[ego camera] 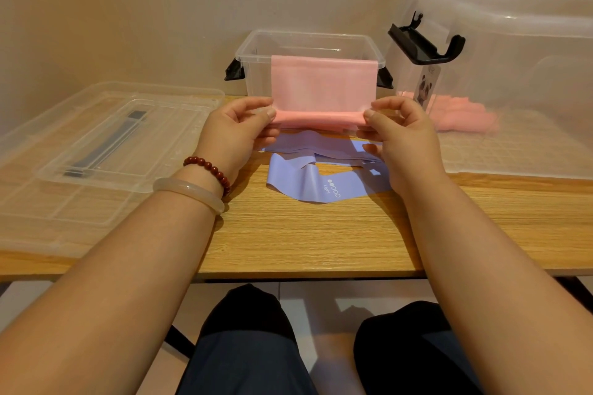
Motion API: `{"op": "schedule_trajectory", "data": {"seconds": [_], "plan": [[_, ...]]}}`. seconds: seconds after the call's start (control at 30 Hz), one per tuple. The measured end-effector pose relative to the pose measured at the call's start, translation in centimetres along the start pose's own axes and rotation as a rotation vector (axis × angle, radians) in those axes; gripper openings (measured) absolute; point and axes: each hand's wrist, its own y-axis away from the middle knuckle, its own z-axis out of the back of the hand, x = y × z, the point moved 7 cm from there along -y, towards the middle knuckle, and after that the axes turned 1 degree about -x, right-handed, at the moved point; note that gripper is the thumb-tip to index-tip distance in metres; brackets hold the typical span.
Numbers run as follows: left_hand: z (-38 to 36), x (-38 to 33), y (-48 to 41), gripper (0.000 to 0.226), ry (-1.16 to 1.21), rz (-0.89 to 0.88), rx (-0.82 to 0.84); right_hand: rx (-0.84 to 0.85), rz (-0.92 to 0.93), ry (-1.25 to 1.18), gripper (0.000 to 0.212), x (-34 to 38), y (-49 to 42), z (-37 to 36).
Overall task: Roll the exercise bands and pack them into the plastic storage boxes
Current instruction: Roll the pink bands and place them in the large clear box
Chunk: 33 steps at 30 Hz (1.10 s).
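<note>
Pink band (322,86) held up above the desk (305,234), lower edge rolled. Left hand (239,130) and right hand (398,135) each pinch one end of the roll, thumb against curled fingers. Small clear box (256,74) open just behind. Purple band (317,186) lies flat below. Lid (96,154) at left.

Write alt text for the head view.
The left hand and right hand pinch the ends of a part-rolled pink elastic exercise band above a wooden table. A purple band lies beneath; an open clear plastic box stands behind.
</note>
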Motion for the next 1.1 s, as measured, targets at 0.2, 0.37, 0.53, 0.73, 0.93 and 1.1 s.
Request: {"op": "schedule_trajectory", "data": {"seconds": [0.2, 0.37, 0.53, 0.73, 0.93, 1.1], "plan": [[0.11, -0.33, 0.27, 0.008, 0.02, 0.004, -0.017, 0.001, -0.023, -0.031, 0.005, -0.11, 0.07, -0.05], [-0.04, -0.12, 0.22, 0.01, 0.058, 0.016, 0.034, 0.013, -0.044, -0.04, 0.015, -0.17, 0.0, 0.05], [-0.06, -0.14, 0.21, 0.009, 0.033, 0.008, 0.017, -0.004, -0.044, -0.035, 0.008, -0.13, 0.02, 0.19], [0.09, 0.14, -0.03, 0.009, 0.016, 0.007, -0.006, -0.036, -0.053, -0.051, 0.011, -0.31, -0.03, 0.34], [0.04, -0.01, 0.01, 0.01, -0.007, -0.01, -0.004, -0.021, -0.04, -0.065, 0.012, -0.31, -0.08, 0.21], [0.13, -0.14, 0.05, 0.009, -0.002, -0.008, -0.015, -0.007, -0.028, -0.065, 0.008, -0.16, -0.04, 0.07]]}}
